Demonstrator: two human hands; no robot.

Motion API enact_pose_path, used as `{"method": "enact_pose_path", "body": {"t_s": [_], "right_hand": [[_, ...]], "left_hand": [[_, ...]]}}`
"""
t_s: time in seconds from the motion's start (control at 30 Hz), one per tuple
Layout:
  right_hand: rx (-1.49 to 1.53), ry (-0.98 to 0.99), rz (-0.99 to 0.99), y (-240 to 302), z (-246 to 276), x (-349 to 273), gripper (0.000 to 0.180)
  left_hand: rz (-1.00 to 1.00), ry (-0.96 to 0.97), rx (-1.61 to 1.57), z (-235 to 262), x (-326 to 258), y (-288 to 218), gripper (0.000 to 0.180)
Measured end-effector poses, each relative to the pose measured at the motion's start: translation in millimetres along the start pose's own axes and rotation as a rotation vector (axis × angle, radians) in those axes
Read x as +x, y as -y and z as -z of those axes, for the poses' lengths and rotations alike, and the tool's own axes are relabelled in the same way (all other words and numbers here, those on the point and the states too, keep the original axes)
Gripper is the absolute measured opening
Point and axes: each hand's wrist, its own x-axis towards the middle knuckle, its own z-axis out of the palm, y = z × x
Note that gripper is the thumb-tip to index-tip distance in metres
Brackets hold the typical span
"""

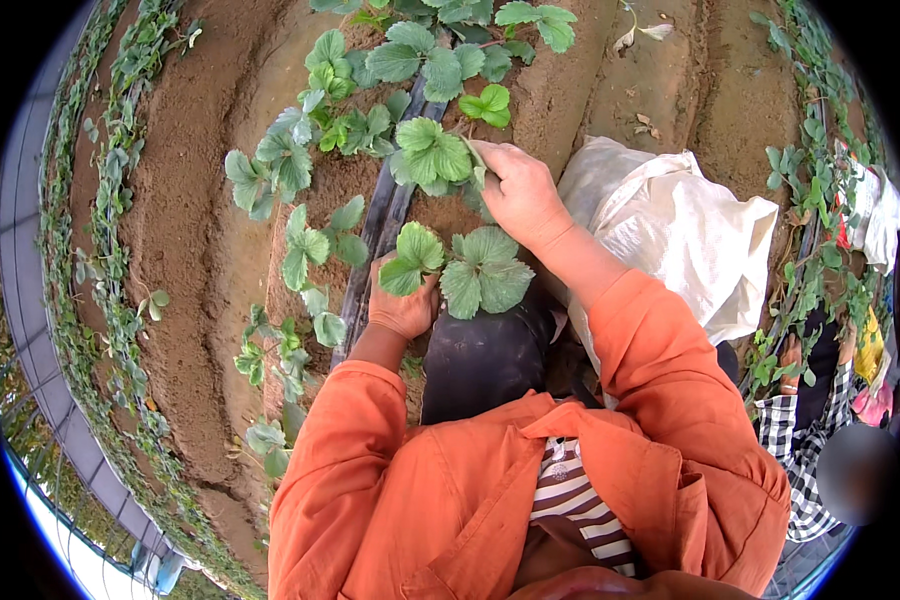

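Strawberry plants with toothed green leaves grow in a row in front of me. My right hand [522,196] is closed, thumb and fingers pinching the edge of a strawberry leaf [436,156] at the row's right side. Lower and to the left, my left hand [402,304] reaches in low beside the black drip tape [378,215]. A lighter strawberry leaf [410,258] hangs over its fingers, so their grip is hidden. Between my hands and my dark-trousered knee spreads a larger strawberry leaf [487,272].
A white woven sack [685,235] stands on the soil right of my right arm. More strawberry rows [120,190] run along the left and right. At the far right a person in a checked sleeve [815,465] works by the neighbouring row, near a yellow bag [869,345].
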Motion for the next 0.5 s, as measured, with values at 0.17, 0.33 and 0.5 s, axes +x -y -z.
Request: {"method": "enact_pose_path", "body": {"t_s": [0.17,0.33,0.5], "right_hand": [[0.42,0.21,-0.862,-25,15,41,0.02],[-0.052,0.601,-0.862,-24,6,77,0.031],[-0.44,0.657,-0.522,-42,1,86,0.018]], "left_hand": [[-0.014,-0.006,0.011,3,2,-2,0.042],[0.003,0.014,0.018,4,3,-3,0.041],[-0.022,-0.021,0.025,3,3,-1,0.042]]}}
